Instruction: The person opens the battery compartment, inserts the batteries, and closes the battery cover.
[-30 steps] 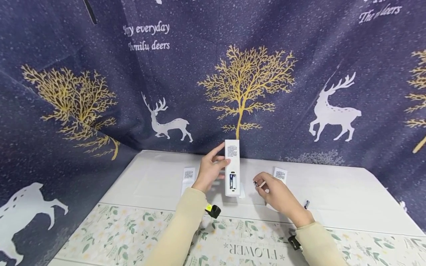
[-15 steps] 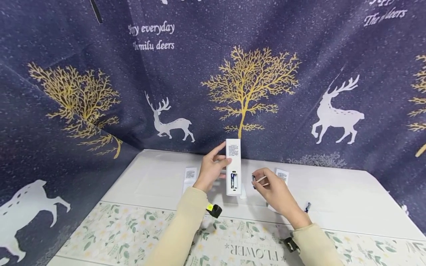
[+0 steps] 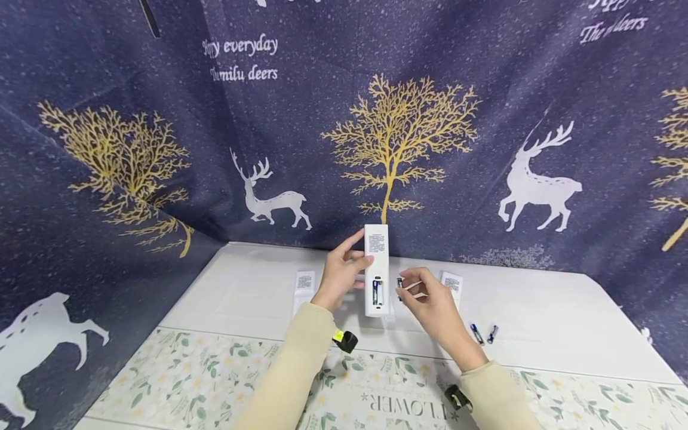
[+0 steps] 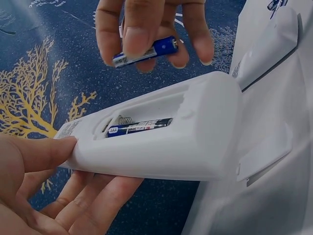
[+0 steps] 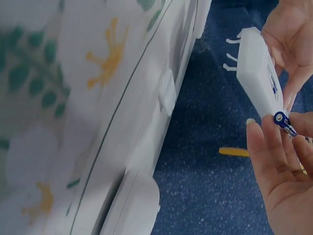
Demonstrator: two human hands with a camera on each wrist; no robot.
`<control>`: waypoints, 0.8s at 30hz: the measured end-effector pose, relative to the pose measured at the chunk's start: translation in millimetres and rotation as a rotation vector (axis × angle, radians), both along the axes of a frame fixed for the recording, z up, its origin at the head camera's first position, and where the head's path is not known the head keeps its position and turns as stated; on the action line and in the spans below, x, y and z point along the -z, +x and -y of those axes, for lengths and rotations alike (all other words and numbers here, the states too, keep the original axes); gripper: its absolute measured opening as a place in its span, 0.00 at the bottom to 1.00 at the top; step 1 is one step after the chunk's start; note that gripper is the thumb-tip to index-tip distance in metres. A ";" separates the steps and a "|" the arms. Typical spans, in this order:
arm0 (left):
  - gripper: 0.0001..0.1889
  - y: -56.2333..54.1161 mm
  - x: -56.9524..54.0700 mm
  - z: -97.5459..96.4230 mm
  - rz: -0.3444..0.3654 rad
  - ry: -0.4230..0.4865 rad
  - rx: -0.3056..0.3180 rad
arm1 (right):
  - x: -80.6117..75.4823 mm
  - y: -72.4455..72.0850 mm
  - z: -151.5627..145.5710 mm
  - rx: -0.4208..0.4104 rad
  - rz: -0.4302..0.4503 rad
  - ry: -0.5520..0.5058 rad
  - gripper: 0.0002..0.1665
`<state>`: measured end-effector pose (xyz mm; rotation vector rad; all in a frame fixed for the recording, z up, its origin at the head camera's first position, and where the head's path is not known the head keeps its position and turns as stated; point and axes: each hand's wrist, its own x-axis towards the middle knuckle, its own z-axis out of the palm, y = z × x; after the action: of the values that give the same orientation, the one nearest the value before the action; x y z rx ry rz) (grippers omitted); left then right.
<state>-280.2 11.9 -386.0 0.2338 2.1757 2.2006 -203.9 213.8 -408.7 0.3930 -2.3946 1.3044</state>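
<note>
My left hand (image 3: 340, 276) grips a white remote control (image 3: 377, 260) upright, its back facing me. The thumb lies on the remote's near side in the left wrist view. Its battery compartment is uncovered, and one blue AAA battery (image 4: 139, 128) lies in it beside a vacant slot with a spring. Just right of the remote, my right hand (image 3: 436, 304) pinches another blue AAA battery (image 4: 167, 46) between thumb and fingers. That battery is apart from the remote, above the compartment in the left wrist view.
On the white table (image 3: 247, 298) lie a second remote (image 3: 304, 283) at left and a third (image 3: 452, 282) behind my right hand. Two loose batteries, one (image 3: 476, 334) beside the other (image 3: 493, 334), lie near my right wrist. A small white cover (image 4: 266, 152) rests below the held remote.
My right hand has moved left, bringing its battery closer to the remote. A second loose battery on the table has come into sight beside my wrist. The left hand keeps its grip.
</note>
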 end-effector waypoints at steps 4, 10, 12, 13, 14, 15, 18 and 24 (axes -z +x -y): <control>0.35 -0.6 0.6 -0.5 -0.005 0.001 -0.002 | 0.6 0.8 8.0 0.002 -0.009 -0.018 0.17; 0.35 -0.5 0.1 -0.7 -0.009 -0.006 -0.001 | 4.4 2.2 16.9 0.004 -0.053 -0.017 0.14; 0.35 -0.3 -0.5 -1.0 -0.012 -0.008 0.000 | 5.7 2.1 18.9 0.009 -0.087 -0.006 0.14; 0.35 -0.3 -0.6 -1.1 -0.013 -0.009 0.002 | 6.4 2.0 19.8 0.011 -0.103 0.000 0.14; 0.35 -0.1 -0.8 -1.3 -0.013 -0.008 0.003 | 6.9 2.1 20.6 0.013 -0.121 0.005 0.14; 0.35 -0.2 -0.9 -1.4 -0.013 -0.007 0.005 | 7.3 2.1 21.3 0.014 -0.136 0.011 0.14; 0.35 -0.1 -0.6 -1.7 -0.016 -0.003 0.010 | 8.3 2.5 23.1 0.014 -0.163 0.027 0.13; 0.35 -0.9 1.6 -1.9 -0.026 0.007 0.007 | 9.0 3.4 27.2 0.014 -0.165 0.056 0.13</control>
<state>-281.1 13.9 -387.5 0.2716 2.1776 2.2145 -200.5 186.6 -417.7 0.4794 -2.2961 1.1534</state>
